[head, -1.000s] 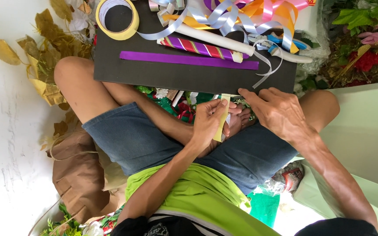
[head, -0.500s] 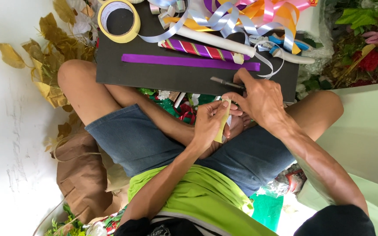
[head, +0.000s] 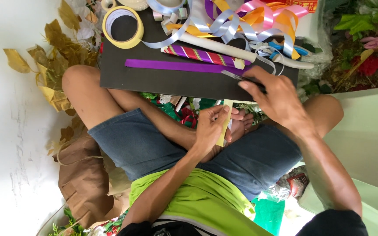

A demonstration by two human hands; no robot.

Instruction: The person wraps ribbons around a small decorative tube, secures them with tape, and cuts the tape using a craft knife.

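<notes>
A person sits cross-legged on the floor with a dark board (head: pixel 162 81) resting across the knees. The left hand (head: pixel 211 126) is closed in a pinch on a short strip of yellow tape (head: pixel 225 123), which stands upright between thumb and fingers just below the board's near edge, over the lap. The right hand (head: pixel 276 98) lies on the board's right part, its fingers curled around a thin dark tool (head: pixel 241 78) whose tip points left toward the end of a purple ribbon (head: pixel 180 66); what kind of tool it is cannot be told.

The purple ribbon lies flat along the board. Just beyond it sits a roll of striped wrap (head: pixel 204 56) in purple, red and yellow, and beside that a white tube (head: pixel 241 54) slanting to the right. A roll of yellow tape (head: pixel 123 27) rests on the board's far left corner. A loose tangle of ribbons (head: pixel 250 19) in silver, orange and pink covers the far edge of the board.

Gold leaves (head: pixel 53 52) spread over the white floor to the left, near the knee. A brown paper bag (head: pixel 82 179) sits beside the hip. Artificial flowers (head: pixel 364 48), red, pink and green, crowd the upper right corner. Green and red foliage shows beneath the board between the legs.
</notes>
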